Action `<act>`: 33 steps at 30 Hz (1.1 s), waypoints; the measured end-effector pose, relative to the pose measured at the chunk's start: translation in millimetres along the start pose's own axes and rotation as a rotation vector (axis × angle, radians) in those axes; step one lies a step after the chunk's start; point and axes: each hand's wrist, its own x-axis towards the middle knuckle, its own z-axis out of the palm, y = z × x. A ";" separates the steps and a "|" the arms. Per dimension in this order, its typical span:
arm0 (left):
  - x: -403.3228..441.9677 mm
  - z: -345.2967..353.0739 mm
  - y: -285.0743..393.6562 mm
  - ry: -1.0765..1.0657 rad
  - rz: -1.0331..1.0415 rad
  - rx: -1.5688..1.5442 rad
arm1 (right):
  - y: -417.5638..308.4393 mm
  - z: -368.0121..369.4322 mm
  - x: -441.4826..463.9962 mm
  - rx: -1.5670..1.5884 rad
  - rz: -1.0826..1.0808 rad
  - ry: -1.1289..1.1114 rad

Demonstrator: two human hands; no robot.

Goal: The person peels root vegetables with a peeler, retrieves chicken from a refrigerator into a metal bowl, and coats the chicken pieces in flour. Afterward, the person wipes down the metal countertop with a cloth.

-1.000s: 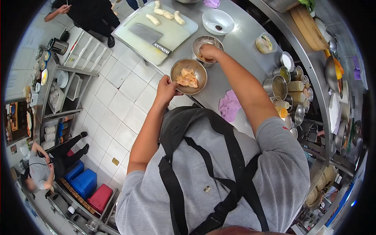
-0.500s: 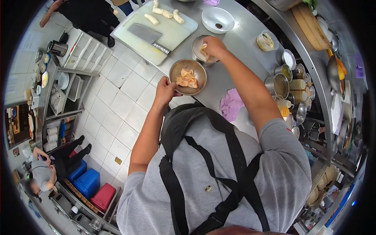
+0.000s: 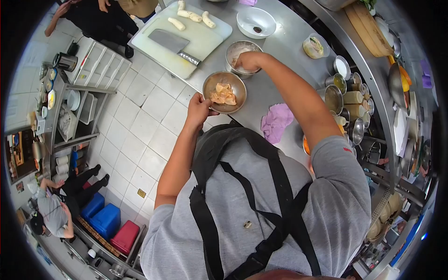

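Note:
My left hand (image 3: 200, 110) is closed on the rim of a steel bowl (image 3: 242, 103) at the counter's front edge. Pale orange pieces that look like raw meat (image 3: 223, 94) lie in this bowl. Just beyond it stands a second metal bowl (image 3: 243, 45) with a whitish, wet-looking content. My right hand (image 3: 249, 61) reaches down into that far bowl; its fingers are mostly hidden, so whether they hold anything cannot be made out.
A cutting board (image 3: 212, 37) carries a cleaver (image 3: 169, 41) and several pale, peeled pieces (image 3: 189, 16). A white bowl (image 3: 256, 22) stands behind, a purple cloth (image 3: 276, 122) lies to the right, and pots and bottles (image 3: 353, 99) line the right side. Other people stand at the left.
My right hand has moved slightly left and down into the far bowl; a pale piece seen at its fingers before is now out of sight. My left hand keeps its hold.

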 end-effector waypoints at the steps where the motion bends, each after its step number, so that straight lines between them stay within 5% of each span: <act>1: 1.2 -0.3 0.5 -0.003 0.006 0.005 | 3.2 -5.4 2.8 0.000 0.002 0.009; 9: 0.1 2.8 -5.1 0.007 0.005 -0.005 | -14.8 22.2 10.9 0.050 0.292 0.378; 14: -0.6 4.1 4.0 0.044 0.028 0.065 | -13.6 32.3 12.6 0.198 0.232 0.480; 22: -2.1 3.9 -2.6 0.031 0.027 -0.001 | -35.9 -12.1 -11.3 0.202 0.320 0.507; 33: 2.9 1.3 -9.7 0.023 0.033 0.036 | 19.5 33.6 41.6 0.122 0.250 0.526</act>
